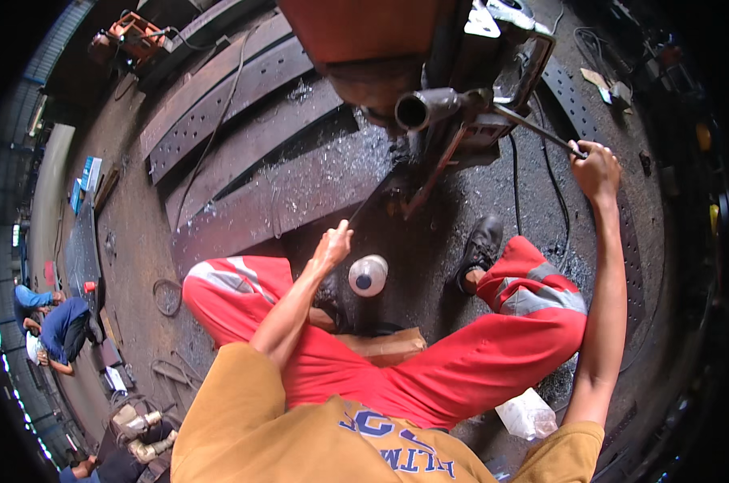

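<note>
My left hand [332, 244] is closed around one end of a thin dark rod [368, 201], which slants up toward the underside of an orange-red drilling machine [364, 32]. Where the rod's far tip ends is lost in shadow. Out to the right, my right hand [596, 171] grips the end of a metal lever [541, 131] on the machine's side. Below the machine lies a steel beam [300, 189] strewn with bright metal shavings. A whitish plastic bottle [368, 276] with a dark cap stands between my legs, just right of my left hand.
Several steel beams, some drilled with holes [220, 113], lie at the upper left. Black cables [553, 185] run over the floor at right. A clear plastic bag [528, 414] sits by my right thigh. Other people [63, 326] are crouched at far left.
</note>
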`<control>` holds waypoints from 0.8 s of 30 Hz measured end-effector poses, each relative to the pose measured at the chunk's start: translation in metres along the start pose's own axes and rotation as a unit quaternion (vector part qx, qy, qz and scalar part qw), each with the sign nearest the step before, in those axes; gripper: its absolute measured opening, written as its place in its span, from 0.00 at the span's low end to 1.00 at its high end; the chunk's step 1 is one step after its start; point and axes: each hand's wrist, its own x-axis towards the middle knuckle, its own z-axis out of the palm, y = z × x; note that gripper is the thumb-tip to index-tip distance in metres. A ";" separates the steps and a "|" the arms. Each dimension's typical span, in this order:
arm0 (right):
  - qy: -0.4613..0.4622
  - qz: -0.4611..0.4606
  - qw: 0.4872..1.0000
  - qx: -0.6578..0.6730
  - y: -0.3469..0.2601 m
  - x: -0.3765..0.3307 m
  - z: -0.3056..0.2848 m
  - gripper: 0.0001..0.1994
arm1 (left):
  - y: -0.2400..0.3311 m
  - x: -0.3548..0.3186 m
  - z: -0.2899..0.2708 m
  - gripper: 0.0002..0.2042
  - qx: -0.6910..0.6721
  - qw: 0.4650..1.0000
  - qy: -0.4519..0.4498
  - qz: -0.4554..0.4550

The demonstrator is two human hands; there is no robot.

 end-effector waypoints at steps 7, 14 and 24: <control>-0.011 -0.002 1.000 0.006 0.005 -0.004 -0.002 0.15 | -0.001 0.013 0.007 0.10 0.024 0.998 0.047 0.040; -0.011 -0.001 1.000 0.009 0.001 -0.001 0.001 0.15 | 0.005 0.027 -0.001 0.10 0.008 0.998 0.030 0.045; 0.015 -0.012 1.000 0.011 0.012 0.000 0.009 0.15 | 0.003 0.014 0.000 0.10 0.012 0.999 0.018 0.033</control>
